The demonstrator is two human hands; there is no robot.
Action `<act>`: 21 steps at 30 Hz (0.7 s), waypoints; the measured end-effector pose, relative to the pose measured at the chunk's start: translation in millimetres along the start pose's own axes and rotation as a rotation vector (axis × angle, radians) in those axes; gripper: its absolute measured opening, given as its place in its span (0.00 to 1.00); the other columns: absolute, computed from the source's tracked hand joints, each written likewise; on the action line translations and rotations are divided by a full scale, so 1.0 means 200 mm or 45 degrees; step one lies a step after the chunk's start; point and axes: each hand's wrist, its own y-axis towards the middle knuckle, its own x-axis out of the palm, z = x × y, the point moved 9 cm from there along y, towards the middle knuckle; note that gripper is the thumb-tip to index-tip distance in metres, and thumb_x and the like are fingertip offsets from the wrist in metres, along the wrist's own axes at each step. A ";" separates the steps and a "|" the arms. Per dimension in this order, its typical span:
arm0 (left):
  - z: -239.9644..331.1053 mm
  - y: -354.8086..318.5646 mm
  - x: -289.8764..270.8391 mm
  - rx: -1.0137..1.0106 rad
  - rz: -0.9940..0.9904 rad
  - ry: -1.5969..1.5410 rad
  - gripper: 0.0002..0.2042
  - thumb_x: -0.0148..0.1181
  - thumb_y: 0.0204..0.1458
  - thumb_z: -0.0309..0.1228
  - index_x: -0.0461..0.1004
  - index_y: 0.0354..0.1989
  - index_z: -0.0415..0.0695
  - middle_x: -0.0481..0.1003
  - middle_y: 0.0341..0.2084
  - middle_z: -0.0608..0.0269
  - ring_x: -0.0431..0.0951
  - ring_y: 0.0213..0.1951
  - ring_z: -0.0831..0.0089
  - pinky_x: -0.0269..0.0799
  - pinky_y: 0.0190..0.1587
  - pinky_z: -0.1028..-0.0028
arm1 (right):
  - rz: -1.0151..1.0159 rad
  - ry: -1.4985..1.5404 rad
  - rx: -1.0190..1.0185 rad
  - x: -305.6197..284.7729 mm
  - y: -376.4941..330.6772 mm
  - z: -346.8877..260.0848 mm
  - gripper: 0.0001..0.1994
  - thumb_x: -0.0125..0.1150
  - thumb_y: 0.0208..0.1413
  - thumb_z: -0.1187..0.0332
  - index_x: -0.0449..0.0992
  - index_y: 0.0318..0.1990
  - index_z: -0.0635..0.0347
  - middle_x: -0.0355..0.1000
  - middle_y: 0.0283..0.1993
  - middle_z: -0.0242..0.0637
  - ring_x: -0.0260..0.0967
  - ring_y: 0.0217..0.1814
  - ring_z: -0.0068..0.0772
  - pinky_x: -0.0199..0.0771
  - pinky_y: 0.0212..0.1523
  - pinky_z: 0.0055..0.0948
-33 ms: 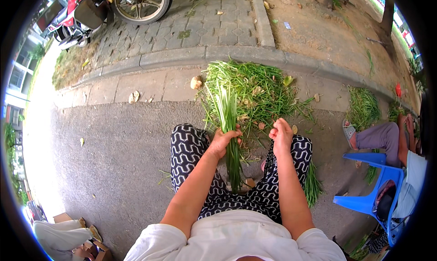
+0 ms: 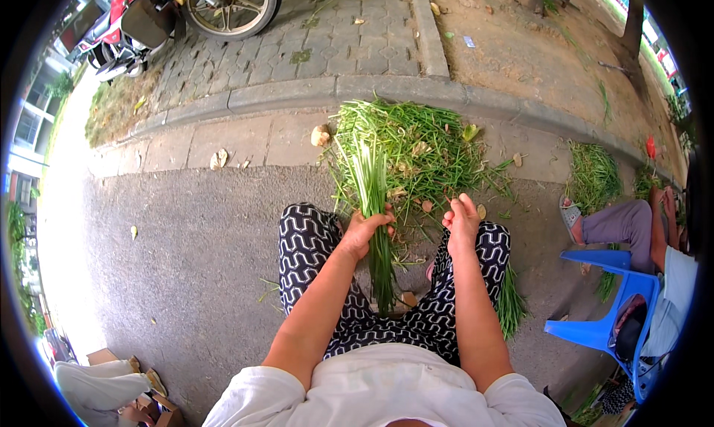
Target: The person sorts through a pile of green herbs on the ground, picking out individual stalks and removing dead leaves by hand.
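My left hand [image 2: 367, 230] is wrapped round a bunch of chives [image 2: 370, 175] between my knees. The pale stem ends point away from me, and the dark green leaves hang down toward my lap. To its right, apart from the bunch, my right hand [image 2: 462, 220] is raised over my right knee. Its fingers are curled toward the thumb, the index finger a little straighter; anything between them is too small to make out. Just beyond both hands lies a loose heap of chives [image 2: 424, 140] with dry leaves mixed in.
More chives [image 2: 512, 304] lie beside my right leg. At right are a blue plastic stool [image 2: 595, 324], a seated person's leg [image 2: 621, 226] and another green pile [image 2: 595, 175]. A kerb [image 2: 290, 92] runs behind the heap; a motorcycle [image 2: 234, 10] stands beyond it. Another person's legs [image 2: 104, 382] show lower left.
The fingers of my right hand have loosened slightly, the index finger straightening a little. My left hand and the bunch of chives have stayed in place.
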 end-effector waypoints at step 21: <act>-0.03 0.02 0.01 -0.008 -0.052 0.023 0.16 0.56 0.42 0.23 0.67 0.42 0.38 0.72 0.26 0.62 0.72 0.25 0.72 0.70 0.32 0.74 | -0.806 -0.633 -0.296 0.39 -0.24 0.12 0.11 0.50 0.57 0.67 0.72 0.42 0.66 0.66 0.22 0.28 0.57 0.20 0.15 0.59 0.20 0.19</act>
